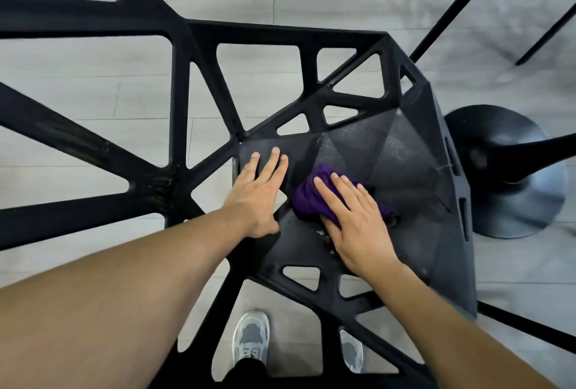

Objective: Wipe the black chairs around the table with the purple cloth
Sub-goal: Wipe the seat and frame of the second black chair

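Now: Both Hands Down on the Chair Seat

The right hand [355, 217] is pressing the bunched purple cloth [314, 198] onto the black chair [405, 170] seat, fingers lying straight and slightly spread. The left hand [258, 192] is resting flat beside it, fingers straight and together, near the seat's edge. Grey sneakers [251, 338] are showing below.

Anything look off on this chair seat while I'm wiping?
Small pale crumbs lie on the black chair seat beside the right hand, at the near edge of the purple cloth. Pale dust speckles the seat beyond. Nothing looks broken.
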